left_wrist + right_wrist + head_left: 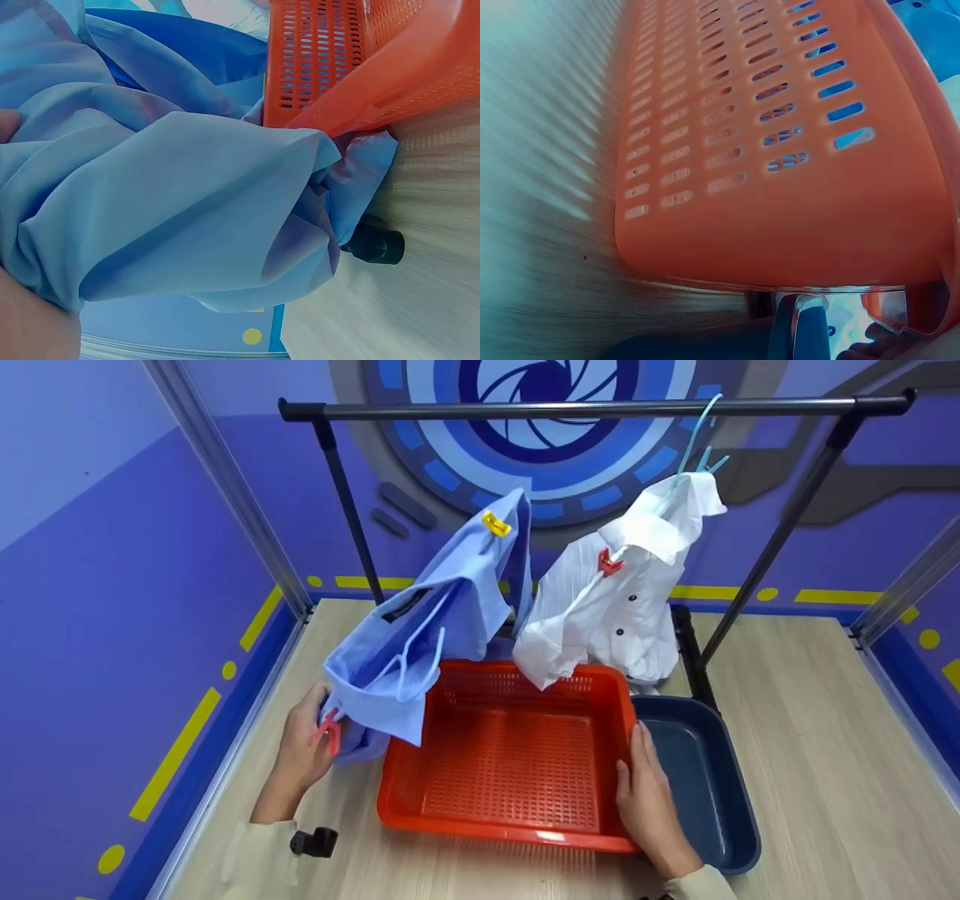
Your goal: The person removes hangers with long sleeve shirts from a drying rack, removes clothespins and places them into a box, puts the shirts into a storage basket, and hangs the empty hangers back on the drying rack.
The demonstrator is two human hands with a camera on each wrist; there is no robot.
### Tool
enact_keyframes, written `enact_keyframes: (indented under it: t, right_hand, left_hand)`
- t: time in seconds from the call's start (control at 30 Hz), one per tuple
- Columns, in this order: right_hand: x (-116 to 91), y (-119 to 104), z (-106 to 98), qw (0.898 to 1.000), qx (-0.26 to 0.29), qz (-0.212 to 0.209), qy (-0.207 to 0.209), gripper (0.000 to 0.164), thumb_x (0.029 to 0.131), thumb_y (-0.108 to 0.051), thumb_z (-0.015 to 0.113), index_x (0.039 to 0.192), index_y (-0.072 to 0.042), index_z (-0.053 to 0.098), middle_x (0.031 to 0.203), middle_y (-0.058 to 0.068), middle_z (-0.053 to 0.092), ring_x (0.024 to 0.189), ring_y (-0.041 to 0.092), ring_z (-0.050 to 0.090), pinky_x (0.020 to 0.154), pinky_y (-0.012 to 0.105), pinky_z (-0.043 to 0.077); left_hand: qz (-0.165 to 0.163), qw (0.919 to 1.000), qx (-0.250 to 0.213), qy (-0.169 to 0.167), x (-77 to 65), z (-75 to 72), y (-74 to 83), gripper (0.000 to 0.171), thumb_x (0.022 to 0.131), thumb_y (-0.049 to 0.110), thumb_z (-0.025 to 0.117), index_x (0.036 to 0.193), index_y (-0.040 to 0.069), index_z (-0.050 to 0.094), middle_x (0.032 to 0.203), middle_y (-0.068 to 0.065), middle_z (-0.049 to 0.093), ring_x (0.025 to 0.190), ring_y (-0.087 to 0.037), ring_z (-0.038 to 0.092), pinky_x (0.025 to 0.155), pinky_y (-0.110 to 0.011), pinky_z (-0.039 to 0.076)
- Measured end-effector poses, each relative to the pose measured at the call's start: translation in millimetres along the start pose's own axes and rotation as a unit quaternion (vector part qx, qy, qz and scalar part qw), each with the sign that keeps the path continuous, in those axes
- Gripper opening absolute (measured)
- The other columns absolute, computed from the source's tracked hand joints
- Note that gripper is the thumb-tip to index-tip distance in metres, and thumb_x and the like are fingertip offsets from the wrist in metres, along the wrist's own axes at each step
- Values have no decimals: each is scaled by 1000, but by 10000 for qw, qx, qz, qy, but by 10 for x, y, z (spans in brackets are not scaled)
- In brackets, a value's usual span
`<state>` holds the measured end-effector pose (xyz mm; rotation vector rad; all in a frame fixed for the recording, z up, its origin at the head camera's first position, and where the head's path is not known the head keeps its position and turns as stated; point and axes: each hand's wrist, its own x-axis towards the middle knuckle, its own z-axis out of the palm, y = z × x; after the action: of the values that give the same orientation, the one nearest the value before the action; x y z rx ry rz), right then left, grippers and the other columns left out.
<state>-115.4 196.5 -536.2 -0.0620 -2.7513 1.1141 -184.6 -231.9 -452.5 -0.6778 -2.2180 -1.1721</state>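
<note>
While its lower end sits gathered in the left hand (pixel 304 742), the blue garment (pixel 469 615) slants up and away over the basket's left rear corner, its top reaching towards the rail. The left fingers grip the cloth, though most of them are hidden by it. Right at them is a pink clip (pixel 330 731), fixed to the lower end; a yellow clip (pixel 496 523) sits near the top. Between the two lie a dark label (pixel 403 606) and a looped pale blue cord (pixel 403 671). Seen from the left wrist, the cloth bunches in thick folds just beside the basket's wall.

The orange-red basket (pixel 510 835) has nothing in it, and its floor and sides are perforated. At its right rim the right hand (pixel 649 795) holds on, thumb inside and fingers over the outside.

Just beyond that hand stands a dark blue tub (pixel 697 787). Behind the basket, a white shirt (pixel 630 600) hangs askew from a teal hanger (pixel 697 435) hooked on the black rail (pixel 525 411), a red clip (pixel 608 562) on its front. Beneath everything is a pale wooden table (pixel 817 750), backed by a blue and purple wall (pixel 112 585).
</note>
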Motion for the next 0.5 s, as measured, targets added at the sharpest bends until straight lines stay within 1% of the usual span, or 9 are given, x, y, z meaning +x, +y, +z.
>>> enact_keyframes:
  t: [0.07,0.1,0.13,0.17,0.2,0.23,0.3,0.43,0.5]
  right_hand:
    - [3,-1,-5,10000,12,52,-73,65,97,0,47,153,1,12,161,21,12,145,41,22,114,56,24]
    - [5,-2,-7,9999,14,67,-97,66,97,0,46,153,1,12,161,21,11,145,41,22,114,56,24]
    - [7,-2,-9,9999,21,69,-106,66,97,0,46,153,1,11,161,21,11,145,41,22,114,56,24]
    - [8,-1,-9,9999,26,63,-103,66,97,0,46,153,1,11,161,21,11,145,41,22,114,56,24]
    - [10,1,-10,9999,31,54,-101,66,97,0,46,153,1,12,161,21,11,145,41,22,114,56,24]
    - [12,1,-10,9999,29,45,-101,66,97,0,46,153,1,12,161,21,11,145,41,22,114,56,24]
    - [14,1,-11,9999,37,28,-91,66,97,0,47,153,1,12,161,21,12,145,41,23,113,56,24]
    - [16,-1,-16,9998,119,90,-109,64,98,-2,46,153,1,13,161,20,12,145,41,23,113,57,24]
    - [14,-3,-20,9998,179,76,-51,63,99,-3,46,153,2,15,160,22,14,144,42,23,113,58,24]
  left_hand:
    - [-42,10000,-78,0,-9,-1,11,61,93,61,47,91,0,52,73,3,42,69,-5,42,63,-20,31]
    - [-88,9999,-98,-9,-14,-1,20,48,93,48,55,91,0,51,73,3,41,70,-5,43,64,-20,32]
    - [-144,9998,-112,-18,-21,-1,29,35,91,34,60,91,0,51,73,3,42,70,-5,44,64,-20,33]
    - [-200,9997,-121,-26,-30,-1,37,23,87,20,63,91,0,52,74,3,43,71,-6,45,65,-19,34]
    - [-250,9996,-115,-29,-38,0,45,17,80,8,63,91,0,52,75,3,44,72,-7,46,65,-19,35]
    - [-306,9995,-100,-25,-45,2,52,20,74,0,61,92,0,52,75,3,45,72,-7,46,65,-19,36]
    - [-354,9993,-69,-15,-58,5,63,24,70,-5,62,92,0,53,75,3,46,73,-8,47,66,-19,36]
    - [-416,9991,-1,6,-71,3,83,30,67,-8,66,94,0,55,77,1,49,74,-6,47,67,-18,37]
    - [-488,9988,59,-4,-75,-2,98,33,66,-8,69,95,0,56,78,0,52,75,-5,48,68,-17,38]
